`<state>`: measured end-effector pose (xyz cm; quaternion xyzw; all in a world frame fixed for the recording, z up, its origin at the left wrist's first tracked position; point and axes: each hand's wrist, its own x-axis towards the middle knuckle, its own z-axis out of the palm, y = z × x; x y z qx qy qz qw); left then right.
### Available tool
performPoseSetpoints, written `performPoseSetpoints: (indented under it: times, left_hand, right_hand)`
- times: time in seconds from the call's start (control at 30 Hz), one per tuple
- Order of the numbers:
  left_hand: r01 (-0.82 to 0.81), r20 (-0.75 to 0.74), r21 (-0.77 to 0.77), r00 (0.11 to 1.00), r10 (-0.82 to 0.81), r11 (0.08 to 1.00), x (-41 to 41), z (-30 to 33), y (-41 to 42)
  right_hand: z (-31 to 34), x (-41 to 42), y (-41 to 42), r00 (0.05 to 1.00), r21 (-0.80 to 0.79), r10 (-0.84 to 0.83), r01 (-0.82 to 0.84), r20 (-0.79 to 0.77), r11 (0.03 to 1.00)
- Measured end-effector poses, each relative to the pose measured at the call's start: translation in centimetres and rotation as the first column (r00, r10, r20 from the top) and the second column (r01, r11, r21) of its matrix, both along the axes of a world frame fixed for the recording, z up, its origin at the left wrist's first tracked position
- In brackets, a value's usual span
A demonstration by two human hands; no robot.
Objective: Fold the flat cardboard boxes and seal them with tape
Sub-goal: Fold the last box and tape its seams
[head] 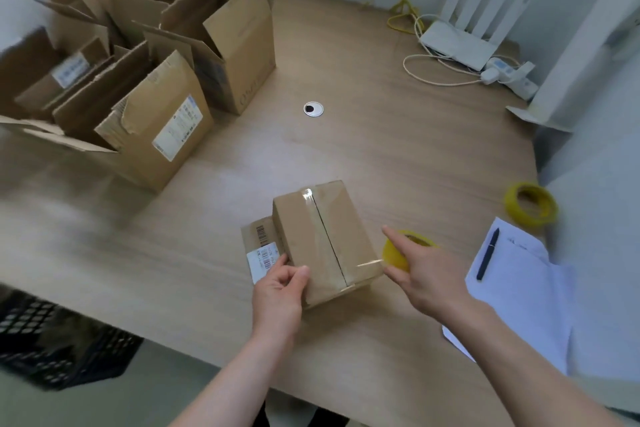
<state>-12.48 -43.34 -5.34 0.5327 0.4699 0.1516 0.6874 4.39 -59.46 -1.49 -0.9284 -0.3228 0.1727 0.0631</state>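
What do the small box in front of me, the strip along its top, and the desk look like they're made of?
Small box: brown corrugated cardboard, matte, by its colour and folded edges. Strip: clear plastic tape, judging by the glossy glare at its ends. Desk: light wood-grain surface, smooth; probably laminate, though solid wood cannot be ruled out.

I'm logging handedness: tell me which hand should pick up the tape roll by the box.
Right. The right hand already hovers open over the yellow tape roll, while the left hand steadies the taped box.
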Motion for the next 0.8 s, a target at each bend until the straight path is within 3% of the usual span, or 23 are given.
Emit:
performPoseSetpoints:
  times: [0.13,0.33,0.4,0.47,0.6,0.8]
  left_hand:
    - [-0.058,-0.007,-0.055,0.998,0.058,0.997,0.8,-1.0,0.4]
    - [0.019,0.042,-0.124,0.999,-0.014,0.992,4.4,-1.0,5.0]
    - [0.113,0.023,-0.061,0.993,-0.112,0.992,5.5,0.1,6.6]
    - [0.212,-0.033,0.114,0.977,-0.210,0.971,5.7,1.2,7.5]
    - [0.270,-0.033,0.439,0.958,-0.285,0.857,3.2,1.3,7.5]
    - [0.251,0.000,0.383,0.963,-0.271,0.889,0.8,-1.1,7.4]
  right_hand:
    - [-2.0,0.0,0.0,0.983,0.068,-0.064,0.077,-0.170,0.995]
    - [-2.6,0.0,1.6,0.974,0.098,-0.069,0.091,-0.215,0.991]
    - [-2.0,0.1,2.1,0.972,0.091,-0.079,0.101,-0.220,0.991]
    - [-1.1,0.0,2.3,0.980,0.085,-0.093,0.109,-0.178,0.990]
    - [0.9,-1.8,1.8,0.994,0.082,-0.097,0.093,0.046,0.992]
    - [0.1,-4.9,2.4,0.989,-0.028,-0.138,0.139,0.062,0.990]
